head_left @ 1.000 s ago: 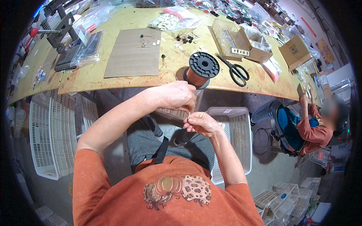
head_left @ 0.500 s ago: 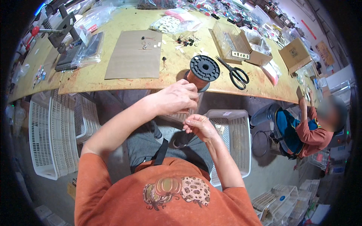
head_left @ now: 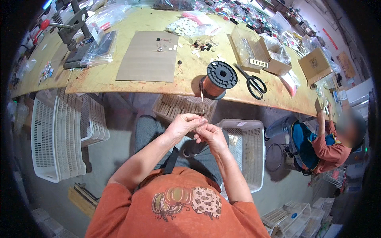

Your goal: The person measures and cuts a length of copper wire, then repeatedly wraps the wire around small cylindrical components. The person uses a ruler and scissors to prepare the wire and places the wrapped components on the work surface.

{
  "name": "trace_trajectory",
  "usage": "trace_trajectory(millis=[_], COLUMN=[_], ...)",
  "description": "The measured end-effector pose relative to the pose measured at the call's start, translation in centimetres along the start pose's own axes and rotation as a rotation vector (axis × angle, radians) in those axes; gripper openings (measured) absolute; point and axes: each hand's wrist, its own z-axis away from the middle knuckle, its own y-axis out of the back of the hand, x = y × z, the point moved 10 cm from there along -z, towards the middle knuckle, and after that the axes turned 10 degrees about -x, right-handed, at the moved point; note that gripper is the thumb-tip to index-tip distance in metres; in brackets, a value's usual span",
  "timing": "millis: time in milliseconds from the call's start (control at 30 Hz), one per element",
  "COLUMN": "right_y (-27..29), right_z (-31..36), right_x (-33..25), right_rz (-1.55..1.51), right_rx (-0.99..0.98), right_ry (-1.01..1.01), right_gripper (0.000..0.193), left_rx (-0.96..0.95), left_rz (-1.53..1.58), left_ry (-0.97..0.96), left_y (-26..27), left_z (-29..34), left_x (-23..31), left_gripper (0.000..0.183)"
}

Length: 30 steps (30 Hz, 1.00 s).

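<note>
A black-flanged spool (head_left: pixel 221 76) wound with copper-coloured wire stands tilted at the table's front edge. From it a thin strand of wire (head_left: pixel 202 99) runs down over the edge to my hands. My left hand (head_left: pixel 182 126) is closed in a pinch on that strand's end. My right hand (head_left: pixel 212 137) meets it fingertip to fingertip, its fingers closed too; whatever lies between them is too small to make out. Black-handled scissors (head_left: pixel 256 85) lie right of the spool. A small black part with thin leads (head_left: pixel 179 67) rests left of the spool.
A brown cardboard sheet (head_left: pixel 145 59) with small parts on it covers the table's left middle. Clear boxes (head_left: pixel 246 47) stand at the right. A press with a red knob (head_left: pixel 45 24) is far left. White crates (head_left: pixel 246 154) surround my legs. A co-worker (head_left: pixel 333 146) sits at the right.
My left hand has come back from the spool toward my right hand, drawing a strand of wire with it. The view has shifted slightly.
</note>
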Motion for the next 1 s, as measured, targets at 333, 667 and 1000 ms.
trace_trajectory(millis=[333, 667, 1000], right_y=[-0.4, -0.8, -2.9], right_z=[-0.3, 0.1, 0.6], right_x=[0.1, 0.3, -19.4], right_rz=[0.145, 0.21, 1.367], right_rx=[-0.015, -0.033, 0.625], right_ry=[-0.004, -0.042, 0.599], right_gripper=[0.011, 0.011, 0.082], left_rx=[0.099, 0.174, 0.289], left_rz=[0.341, 0.466, 0.327], left_ry=[-0.161, -0.213, -0.252], left_y=[1.6, 1.7, 3.6], left_z=[-3.3, -4.4, -0.8], left_x=[1.8, 2.1, 1.7], left_gripper=[0.019, 0.012, 0.013])
